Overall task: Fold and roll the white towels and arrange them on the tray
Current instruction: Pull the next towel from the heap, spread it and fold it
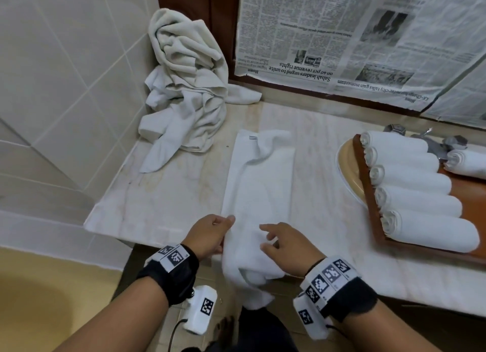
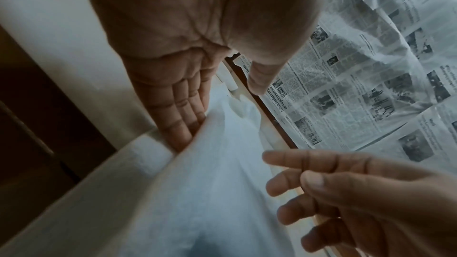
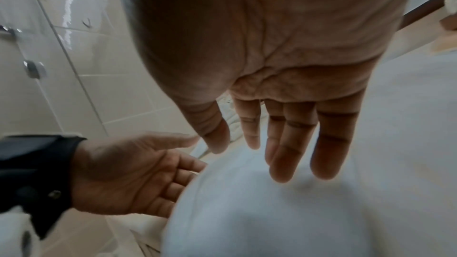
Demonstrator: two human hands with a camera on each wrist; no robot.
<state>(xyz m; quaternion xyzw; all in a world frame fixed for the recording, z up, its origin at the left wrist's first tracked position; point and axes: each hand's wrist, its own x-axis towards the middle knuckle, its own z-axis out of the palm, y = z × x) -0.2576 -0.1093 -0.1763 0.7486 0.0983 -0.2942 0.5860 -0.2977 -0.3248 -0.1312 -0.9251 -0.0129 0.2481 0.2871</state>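
Six rolled towels [image 1: 410, 172] lie on the tray [image 1: 368, 183] at the worktop's [image 1: 168, 193] right edge, while a flat white towel [image 1: 260, 183] droops over its front edge, left hand [image 1: 207, 236] slid flat-fingered under the cloth, right hand [image 1: 286, 249] spread loosely above it.

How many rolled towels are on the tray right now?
6: five side by side in a row along the tray, one apart at its far end. More may lie out of frame.
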